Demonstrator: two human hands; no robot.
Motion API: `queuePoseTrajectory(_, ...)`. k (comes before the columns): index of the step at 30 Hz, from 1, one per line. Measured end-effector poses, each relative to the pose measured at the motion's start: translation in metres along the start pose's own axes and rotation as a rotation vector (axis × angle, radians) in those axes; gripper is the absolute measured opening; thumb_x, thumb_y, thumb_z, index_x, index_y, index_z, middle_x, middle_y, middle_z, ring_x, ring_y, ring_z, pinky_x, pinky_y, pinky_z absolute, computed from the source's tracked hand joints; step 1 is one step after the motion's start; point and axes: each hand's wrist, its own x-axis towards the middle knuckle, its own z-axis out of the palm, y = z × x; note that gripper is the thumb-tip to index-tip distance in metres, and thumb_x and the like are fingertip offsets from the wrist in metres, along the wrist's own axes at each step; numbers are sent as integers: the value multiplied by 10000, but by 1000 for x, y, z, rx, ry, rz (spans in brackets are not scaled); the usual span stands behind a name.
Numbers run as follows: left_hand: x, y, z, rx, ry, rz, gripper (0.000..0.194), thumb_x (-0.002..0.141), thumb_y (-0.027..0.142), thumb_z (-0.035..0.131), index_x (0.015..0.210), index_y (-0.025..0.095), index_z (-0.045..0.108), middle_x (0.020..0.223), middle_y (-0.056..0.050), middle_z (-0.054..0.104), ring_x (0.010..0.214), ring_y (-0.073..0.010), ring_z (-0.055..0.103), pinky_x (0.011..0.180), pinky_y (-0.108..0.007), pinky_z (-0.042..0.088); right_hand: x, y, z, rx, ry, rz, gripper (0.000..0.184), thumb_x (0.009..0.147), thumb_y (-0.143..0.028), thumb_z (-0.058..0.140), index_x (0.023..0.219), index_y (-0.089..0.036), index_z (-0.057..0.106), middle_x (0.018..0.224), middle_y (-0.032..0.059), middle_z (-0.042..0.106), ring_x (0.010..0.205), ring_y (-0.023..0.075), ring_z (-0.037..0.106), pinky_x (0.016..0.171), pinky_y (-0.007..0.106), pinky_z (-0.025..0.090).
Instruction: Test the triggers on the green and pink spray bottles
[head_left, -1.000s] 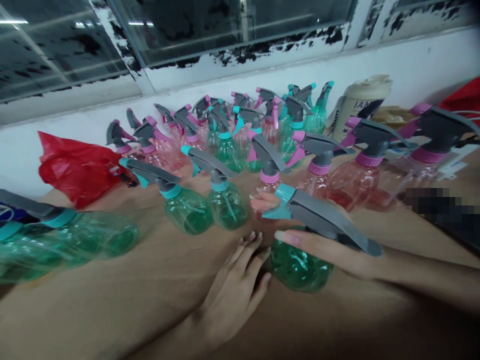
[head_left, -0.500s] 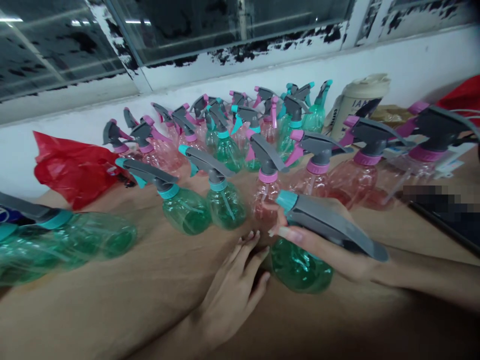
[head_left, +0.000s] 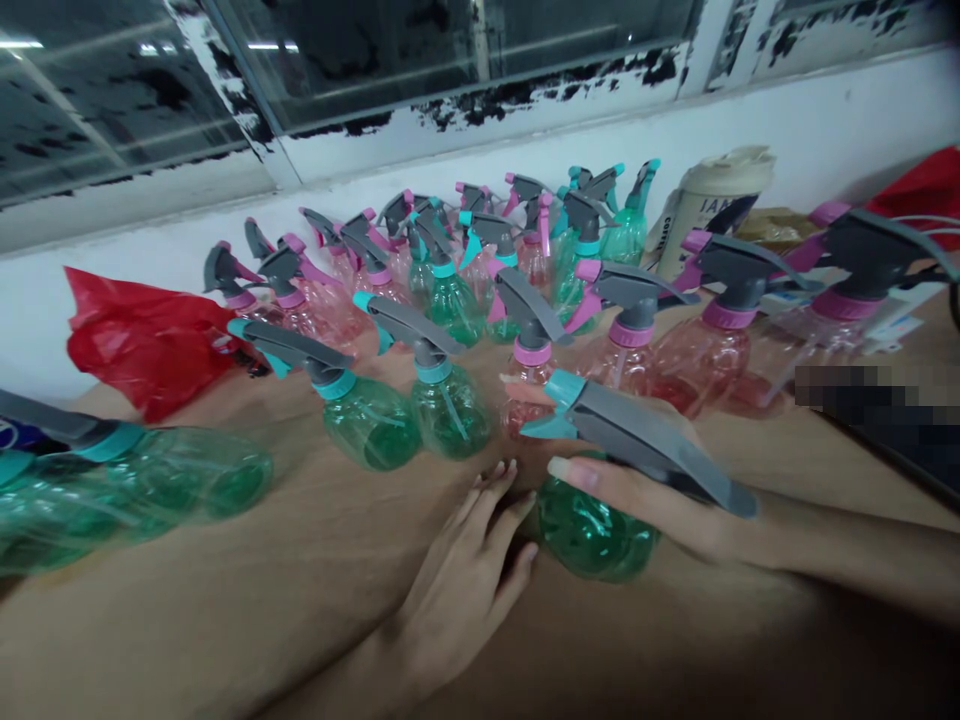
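In front of me stands a green spray bottle (head_left: 596,530) with a grey head and turquoise nozzle, tilted a little. My right hand (head_left: 667,495) is closed around its neck, thumb on the near side. The other fingers are mostly hidden behind the grey head, and one fingertip shows beyond the turquoise nozzle. The turquoise trigger (head_left: 551,428) points left. My left hand (head_left: 469,560) lies flat on the wooden table (head_left: 285,600), fingers stretched out, close to the bottle's left side and holding nothing. Two more green spray bottles (head_left: 379,425) stand just beyond it.
Pink spray bottles (head_left: 634,355) line up behind and to the right. Several pink and green ones crowd near the wall. More green bottles (head_left: 202,470) stand at the left. A red plastic bag (head_left: 142,345), a cup (head_left: 716,205) and a dark flat device (head_left: 892,440) are also around.
The fingers of my right hand have shifted off the front of the trigger, which now shows fully. The held bottle's head has moved slightly left. My left hand stays put.
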Motion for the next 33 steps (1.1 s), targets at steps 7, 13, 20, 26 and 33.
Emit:
queuePoseTrajectory(7, 1, 0, 0, 18, 13, 11, 444, 920, 214, 497, 1349, 179, 388, 1468, -120, 327, 1341, -303, 319, 1059, -481, 352, 0, 0, 0, 20, 1, -18, 212, 843, -283, 581, 664, -235, 478, 668, -23, 495, 627, 143, 504, 601, 291, 441)
queuePoseTrajectory(13, 1, 0, -1, 29, -6, 15, 423, 929, 213, 489, 1337, 169, 392, 1473, -125, 317, 1353, -296, 297, 1072, -500, 320, 0, -2, -1, 17, -10, -14, 193, 838, -281, 578, 661, -241, 511, 661, -19, 510, 618, 151, 515, 586, 297, 445)
queuePoseTrajectory(20, 3, 2, -1, 62, 2, 61, 398, 930, 226, 492, 1310, 123, 430, 1410, -136, 425, 1338, -294, 330, 1051, -482, 367, 0, 3, 2, 55, 27, -12, 84, 835, -281, 609, 908, -256, 640, 876, -2, 664, 791, 174, 631, 722, 313, 504)
queuePoseTrajectory(26, 3, 0, 0, 69, 12, 69, 394, 951, 264, 467, 1319, 134, 415, 1418, -135, 420, 1341, -286, 325, 1046, -485, 373, 2, 1, -1, -16, -28, -38, 94, 878, -310, 555, 866, -246, 624, 817, -9, 655, 803, 159, 625, 751, 299, 496)
queuePoseTrajectory(33, 2, -1, 3, 87, 29, 103, 529, 967, 395, 434, 1384, 93, 314, 1436, -154, 393, 1358, -268, 293, 1064, -455, 355, 4, -5, -5, -31, -47, -64, 170, 887, -256, 546, 724, -208, 548, 666, -41, 534, 591, 94, 519, 574, 238, 440)
